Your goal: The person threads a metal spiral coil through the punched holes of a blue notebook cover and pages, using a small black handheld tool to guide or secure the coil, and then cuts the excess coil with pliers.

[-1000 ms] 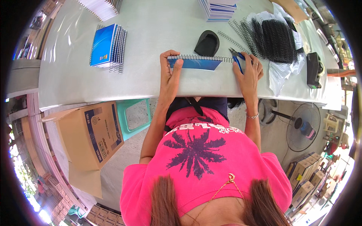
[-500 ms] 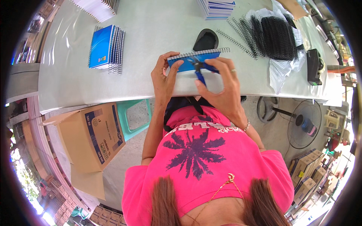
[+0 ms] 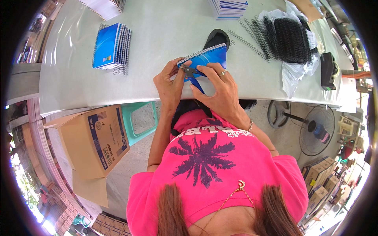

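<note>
A blue spiral notebook [image 3: 210,59] is tilted up over the table's near edge, its wire coil running along the top side. My left hand [image 3: 170,80] grips its left end between thumb and fingers. In my right hand [image 3: 220,86] is a pair of pliers [image 3: 193,74] with blue handles, its jaws at the coil's left end beside my left thumb. The handles are spread apart. Whether the jaws touch the wire I cannot tell. A black oval dish [image 3: 216,38] lies just behind the notebook, partly covered by it.
Stacked blue spiral notebooks [image 3: 112,46] stand at left; white spiral-bound pads [image 3: 103,8] and unbound booklets [image 3: 229,8] sit farther back. Black wire coils [image 3: 289,39] lie on crumpled paper at right, near a black tape dispenser [image 3: 328,70]. Below are a carton [image 3: 92,137] and a fan [image 3: 317,129].
The pliers and my right hand have moved left along the coil to its left end. The notebook's right end has swung upward, tilting it.
</note>
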`<move>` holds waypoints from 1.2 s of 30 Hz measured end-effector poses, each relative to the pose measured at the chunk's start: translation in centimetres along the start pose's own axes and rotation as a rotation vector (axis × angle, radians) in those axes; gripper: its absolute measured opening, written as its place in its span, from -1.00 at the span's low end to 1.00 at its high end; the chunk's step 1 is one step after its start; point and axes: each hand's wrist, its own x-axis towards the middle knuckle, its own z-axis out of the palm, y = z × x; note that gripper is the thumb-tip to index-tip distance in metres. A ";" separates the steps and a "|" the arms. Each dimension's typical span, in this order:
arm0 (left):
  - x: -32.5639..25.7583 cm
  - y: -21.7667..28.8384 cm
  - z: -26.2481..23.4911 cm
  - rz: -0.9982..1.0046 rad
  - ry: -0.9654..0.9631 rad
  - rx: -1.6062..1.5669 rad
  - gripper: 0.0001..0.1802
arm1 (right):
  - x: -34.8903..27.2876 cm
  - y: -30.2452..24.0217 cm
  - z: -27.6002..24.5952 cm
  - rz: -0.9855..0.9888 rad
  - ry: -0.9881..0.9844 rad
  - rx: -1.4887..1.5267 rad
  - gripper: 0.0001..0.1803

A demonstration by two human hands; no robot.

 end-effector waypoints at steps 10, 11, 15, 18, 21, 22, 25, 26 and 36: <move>-0.9 1.5 0.1 0.094 -0.031 0.208 -0.75 | -0.6 0.0 -0.2 0.662 -0.301 1.040 -0.66; -1.1 1.3 0.0 0.096 -0.025 0.200 -0.76 | -0.1 0.1 -1.2 0.862 -0.409 1.416 -0.67; -1.5 1.7 0.0 0.061 -0.002 0.100 -0.79 | 0.6 0.1 -2.8 0.969 -0.617 1.524 -0.65; -0.6 4.5 -1.0 -0.094 0.031 0.147 -0.80 | 0.7 1.6 -3.9 0.607 -0.565 0.903 -0.66; 1.2 6.4 -4.0 -0.064 0.122 0.248 -0.81 | 0.6 4.4 -5.0 0.379 -0.392 0.198 -0.60; 2.2 6.5 -5.4 -0.038 0.158 0.229 -0.81 | 0.6 5.4 -5.2 0.337 -0.322 -0.025 -0.57; 5.4 9.2 -9.7 0.113 0.191 0.322 -0.77 | -0.5 8.5 -4.8 0.317 -0.013 -0.291 -0.49; 6.6 9.4 -11.1 0.151 0.157 0.281 -0.76 | -1.0 9.4 -4.6 0.311 0.014 -0.323 -0.50; 20.7 9.0 -19.2 0.418 -0.115 0.641 -0.58 | -1.2 10.0 -3.6 0.315 0.154 -0.356 -0.51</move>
